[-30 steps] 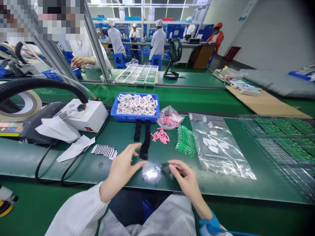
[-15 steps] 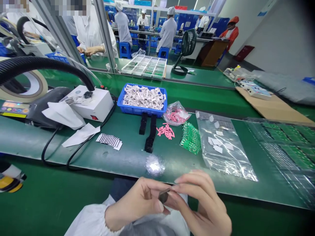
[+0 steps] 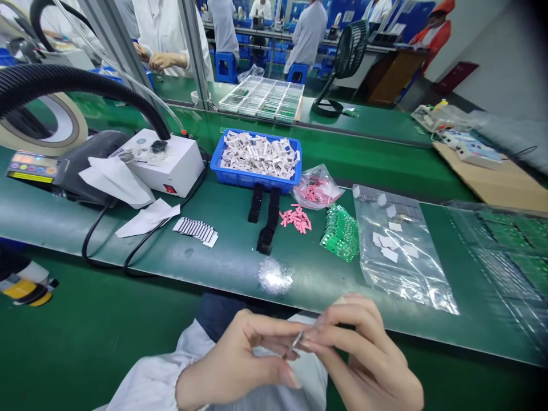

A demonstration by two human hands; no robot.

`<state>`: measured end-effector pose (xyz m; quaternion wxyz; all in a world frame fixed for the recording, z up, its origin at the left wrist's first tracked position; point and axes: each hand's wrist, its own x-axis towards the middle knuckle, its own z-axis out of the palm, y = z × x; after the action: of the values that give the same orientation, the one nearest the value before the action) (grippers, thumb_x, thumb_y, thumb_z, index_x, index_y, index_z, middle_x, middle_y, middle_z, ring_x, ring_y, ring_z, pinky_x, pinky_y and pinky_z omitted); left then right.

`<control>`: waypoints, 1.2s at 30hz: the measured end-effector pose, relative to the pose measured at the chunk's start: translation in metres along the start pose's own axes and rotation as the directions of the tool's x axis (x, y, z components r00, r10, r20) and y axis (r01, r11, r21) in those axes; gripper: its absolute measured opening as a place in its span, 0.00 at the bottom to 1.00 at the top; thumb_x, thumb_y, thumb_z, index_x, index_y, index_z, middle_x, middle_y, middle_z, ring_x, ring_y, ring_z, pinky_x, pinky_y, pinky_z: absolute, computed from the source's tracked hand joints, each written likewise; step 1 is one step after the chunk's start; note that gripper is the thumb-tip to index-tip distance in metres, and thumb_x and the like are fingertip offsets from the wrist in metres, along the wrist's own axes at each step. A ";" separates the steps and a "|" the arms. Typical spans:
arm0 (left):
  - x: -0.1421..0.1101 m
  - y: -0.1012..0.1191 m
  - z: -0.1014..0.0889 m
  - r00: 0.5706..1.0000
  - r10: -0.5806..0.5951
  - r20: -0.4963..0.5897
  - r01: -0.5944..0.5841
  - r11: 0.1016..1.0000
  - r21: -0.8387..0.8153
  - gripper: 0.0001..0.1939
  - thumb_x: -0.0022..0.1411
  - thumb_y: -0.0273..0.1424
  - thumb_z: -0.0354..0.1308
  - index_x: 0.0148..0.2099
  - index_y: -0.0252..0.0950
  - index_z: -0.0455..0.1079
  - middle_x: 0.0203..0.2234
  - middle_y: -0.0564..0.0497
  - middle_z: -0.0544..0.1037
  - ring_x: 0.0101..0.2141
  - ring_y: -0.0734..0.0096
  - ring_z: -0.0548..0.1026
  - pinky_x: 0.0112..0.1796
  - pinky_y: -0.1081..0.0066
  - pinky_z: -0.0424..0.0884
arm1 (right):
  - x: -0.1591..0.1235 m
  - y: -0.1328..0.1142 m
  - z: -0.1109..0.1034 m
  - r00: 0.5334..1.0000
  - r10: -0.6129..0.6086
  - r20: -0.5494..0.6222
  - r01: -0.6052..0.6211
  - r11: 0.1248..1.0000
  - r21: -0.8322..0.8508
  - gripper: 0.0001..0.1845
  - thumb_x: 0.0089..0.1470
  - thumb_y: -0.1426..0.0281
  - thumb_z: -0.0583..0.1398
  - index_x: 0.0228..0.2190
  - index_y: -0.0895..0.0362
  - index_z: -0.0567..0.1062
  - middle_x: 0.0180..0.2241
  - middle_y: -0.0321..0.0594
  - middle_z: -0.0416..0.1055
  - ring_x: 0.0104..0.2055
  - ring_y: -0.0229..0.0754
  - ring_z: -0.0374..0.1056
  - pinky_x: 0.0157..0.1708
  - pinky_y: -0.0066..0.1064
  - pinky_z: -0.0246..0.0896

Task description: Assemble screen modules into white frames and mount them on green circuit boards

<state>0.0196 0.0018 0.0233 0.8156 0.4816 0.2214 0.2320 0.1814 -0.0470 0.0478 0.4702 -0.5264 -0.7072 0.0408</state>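
Note:
Just in front of the bench edge, my left hand (image 3: 237,362) and my right hand (image 3: 370,357) meet over a small thin flat piece (image 3: 296,341). It shows nearly edge-on, greyish, and its kind cannot be made out. My left thumb and forefinger grip it from the left, while my right thumb and fingertips pinch its upper end. On the bench nearest my hands lies a heap of small clear pieces (image 3: 274,277). Beyond it are black strips (image 3: 268,225), small pink pieces (image 3: 296,218) and stacked green circuit boards (image 3: 341,235).
A blue bin (image 3: 257,179) holds many white pieces. Right of the boards lies a clear plastic bag (image 3: 406,274) with white labels. Black-edged white strips (image 3: 196,229), a white box (image 3: 171,165) and a black hose (image 3: 85,80) occupy the left. A fan (image 3: 349,51) stands farther back.
The view has tipped down and shifted slightly, so the bench items sit higher and farther right. The small piece has turned from showing its dark face to nearly edge-on.

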 end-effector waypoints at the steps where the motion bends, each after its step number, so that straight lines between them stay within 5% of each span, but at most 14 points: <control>1: -0.001 0.001 0.000 1.000 0.003 -0.012 -0.003 0.999 0.041 0.27 0.47 0.44 0.64 0.51 0.47 0.69 0.35 0.52 0.82 0.33 0.69 0.78 0.40 0.71 0.74 | 0.000 0.000 0.000 1.000 0.009 0.005 -0.009 1.000 0.015 0.06 0.50 0.79 0.60 0.28 0.56 0.71 0.27 0.37 0.66 0.31 0.34 0.62 0.34 0.33 0.58; 14: -0.006 -0.002 0.002 0.999 0.009 -0.051 -0.005 0.996 0.089 0.27 0.48 0.42 0.64 0.52 0.50 0.67 0.38 0.55 0.81 0.37 0.69 0.78 0.42 0.73 0.73 | -0.008 0.000 0.008 0.998 0.022 -0.062 -0.019 0.999 0.042 0.07 0.49 0.80 0.60 0.30 0.57 0.72 0.28 0.38 0.66 0.32 0.35 0.62 0.31 0.32 0.58; 23: -0.013 -0.001 0.001 0.998 0.029 -0.054 -0.021 0.988 0.152 0.27 0.49 0.43 0.64 0.52 0.52 0.67 0.37 0.55 0.82 0.37 0.67 0.79 0.40 0.75 0.73 | -0.006 -0.003 0.009 0.999 0.022 -0.025 -0.020 0.996 0.086 0.04 0.51 0.77 0.60 0.29 0.56 0.72 0.27 0.37 0.66 0.32 0.35 0.63 0.31 0.32 0.59; 30: -0.023 -0.003 0.000 0.993 -0.030 -0.112 0.068 0.934 0.351 0.25 0.46 0.49 0.62 0.49 0.56 0.71 0.43 0.56 0.80 0.38 0.64 0.78 0.42 0.69 0.71 | -0.006 -0.002 0.005 1.000 -0.004 0.011 0.003 0.995 0.101 0.04 0.53 0.75 0.59 0.28 0.55 0.73 0.27 0.37 0.67 0.32 0.35 0.64 0.32 0.33 0.59; 36: -0.025 -0.004 0.004 0.989 -0.032 -0.145 0.079 0.940 0.333 0.24 0.45 0.49 0.63 0.45 0.51 0.75 0.38 0.54 0.81 0.37 0.64 0.78 0.43 0.68 0.71 | -0.009 -0.009 0.010 0.999 -0.032 0.041 0.032 0.999 0.010 0.08 0.58 0.72 0.55 0.27 0.55 0.70 0.26 0.37 0.66 0.33 0.35 0.62 0.37 0.34 0.58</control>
<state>0.0032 -0.0175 0.0245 0.7101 0.5907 0.3269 0.2000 0.1687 -0.0540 0.0414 0.4586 -0.5117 -0.7249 0.0475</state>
